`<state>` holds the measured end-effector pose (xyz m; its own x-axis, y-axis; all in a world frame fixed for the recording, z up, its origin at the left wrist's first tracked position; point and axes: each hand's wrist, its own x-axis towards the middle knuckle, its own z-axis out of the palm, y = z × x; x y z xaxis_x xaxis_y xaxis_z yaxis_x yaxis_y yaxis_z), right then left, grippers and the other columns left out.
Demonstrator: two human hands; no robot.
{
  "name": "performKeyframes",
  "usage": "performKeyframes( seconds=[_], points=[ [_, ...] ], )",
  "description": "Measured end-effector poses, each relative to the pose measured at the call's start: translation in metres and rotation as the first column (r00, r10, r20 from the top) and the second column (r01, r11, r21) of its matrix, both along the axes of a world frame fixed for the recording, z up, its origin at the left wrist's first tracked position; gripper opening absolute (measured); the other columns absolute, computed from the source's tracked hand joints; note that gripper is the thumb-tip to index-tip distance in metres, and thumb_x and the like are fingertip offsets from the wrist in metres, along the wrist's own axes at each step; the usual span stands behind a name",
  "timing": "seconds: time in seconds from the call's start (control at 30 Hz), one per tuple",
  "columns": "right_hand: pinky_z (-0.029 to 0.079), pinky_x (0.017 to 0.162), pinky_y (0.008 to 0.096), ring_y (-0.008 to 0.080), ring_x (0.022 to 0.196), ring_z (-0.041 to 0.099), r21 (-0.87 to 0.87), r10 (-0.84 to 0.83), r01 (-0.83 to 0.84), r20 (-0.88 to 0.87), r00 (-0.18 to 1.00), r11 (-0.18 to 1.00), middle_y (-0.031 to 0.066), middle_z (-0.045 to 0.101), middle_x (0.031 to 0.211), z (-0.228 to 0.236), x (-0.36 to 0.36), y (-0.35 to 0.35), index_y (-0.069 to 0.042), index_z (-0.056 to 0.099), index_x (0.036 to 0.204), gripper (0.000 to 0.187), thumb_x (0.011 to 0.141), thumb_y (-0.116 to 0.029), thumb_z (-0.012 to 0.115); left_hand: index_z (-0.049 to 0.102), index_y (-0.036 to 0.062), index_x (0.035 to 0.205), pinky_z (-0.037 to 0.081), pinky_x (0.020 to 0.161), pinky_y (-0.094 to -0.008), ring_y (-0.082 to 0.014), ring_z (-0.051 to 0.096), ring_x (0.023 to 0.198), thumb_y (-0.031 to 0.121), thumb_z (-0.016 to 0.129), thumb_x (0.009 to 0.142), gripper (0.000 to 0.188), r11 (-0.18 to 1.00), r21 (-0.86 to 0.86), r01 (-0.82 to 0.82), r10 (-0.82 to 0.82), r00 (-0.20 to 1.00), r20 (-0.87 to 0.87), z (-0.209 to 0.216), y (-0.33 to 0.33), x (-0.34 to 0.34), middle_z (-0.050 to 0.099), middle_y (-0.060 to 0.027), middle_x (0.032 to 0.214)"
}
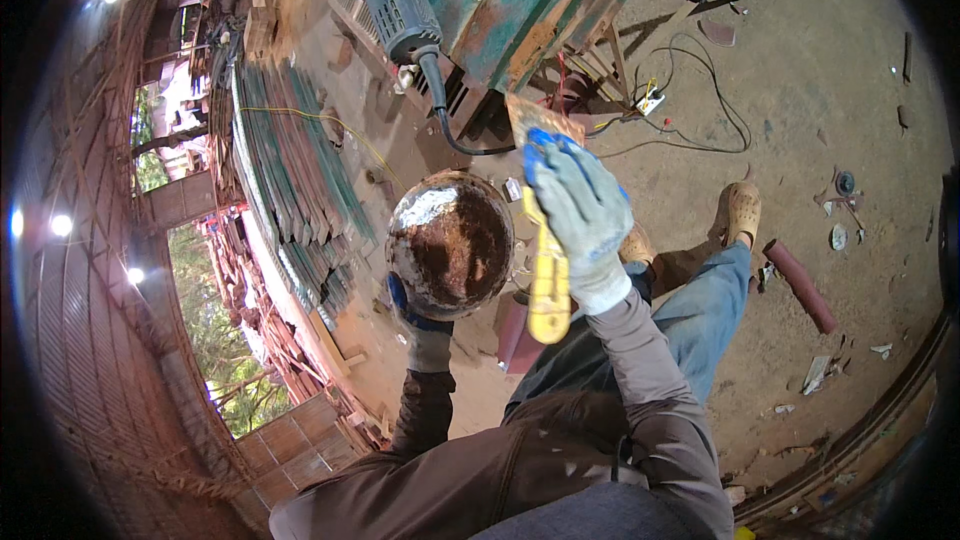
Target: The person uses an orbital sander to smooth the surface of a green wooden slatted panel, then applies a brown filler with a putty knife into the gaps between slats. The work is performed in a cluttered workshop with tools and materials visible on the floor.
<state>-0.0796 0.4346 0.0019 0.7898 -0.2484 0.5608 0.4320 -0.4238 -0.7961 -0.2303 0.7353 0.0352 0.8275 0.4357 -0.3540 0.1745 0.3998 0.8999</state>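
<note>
Round bowl [452, 245]: held ahead of the person's body, left of the picture's middle, mouth facing the camera; rim stained, inner surface coated brown, with a bright silvery patch at the upper left.
Left hand [409, 308]: dark blue glove with grey cuff, clamped on the bowl at its lower left edge; digits beneath the bowl hidden.
Right hand [582, 202]: pale grey glove with blue fingertips, closed on the scraper, just right of the bowl and apart from it.
Scraper [549, 290]: yellow handle pointing toward the person, broad brown-stained blade pointing away; its middle is covered by the glove.
Power tool [396, 10]: dark grey body at the top, cord leading down from its end toward the scraper blade.
Painted timber [535, 5]: green, worn to brown in places, beside the power tool.
Stacked boards [300, 155]: long, green and reddish, on the left side.
Cables [745, 125]: dark, looped on the floor at upper right.
Red roll [801, 286]: lying on the floor, right of the person's legs.
Footwear [743, 212]: tan clogs, worn below blue jeans [722, 290].
Floor [850, 70]: brown, with scattered scraps at right.
</note>
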Motion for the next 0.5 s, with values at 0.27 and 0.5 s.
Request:
performKeyframes(
  seconds=[0.27,0.5],
  points=[
    [0.056,0.09,0.0419,0.0311,0.112,0.068,-0.009,-0.185,0.187,0.094,0.978,0.982,0.0097,0.072,0.118,-0.021,0.044,-0.012,-0.013,0.071,0.12,0.04,0.08,-0.015,0.075,0.041,0.0113,0.155,0.036,0.12,-0.0481,-0.0291,0.046,0.141,0.048,0.041,0.109,0.058,0.994,0.109,-0.003,0.003,1.0,-0.005,0.0,-0.002,0.002,0.045,-0.0086,0.157],
    [0.054,0.095,0.0435,0.0311,0.115,0.068,-0.011,0.052,-0.051,0.053,0.997,0.999,0.0092,0.072,0.123,-0.019,0.011,-0.013,-0.01,0.071,0.12,0.038,0.083,-0.019,0.07,0.042,0.0111,0.154,0.036,0.12,-0.0497,-0.0294,0.047,0.141,0.045,0.039,0.109,0.056,0.991,0.105,0.08,-0.084,0.996,0.028,0.005,-0.008,0.002,0.045,-0.0093,0.157]
  ],
)
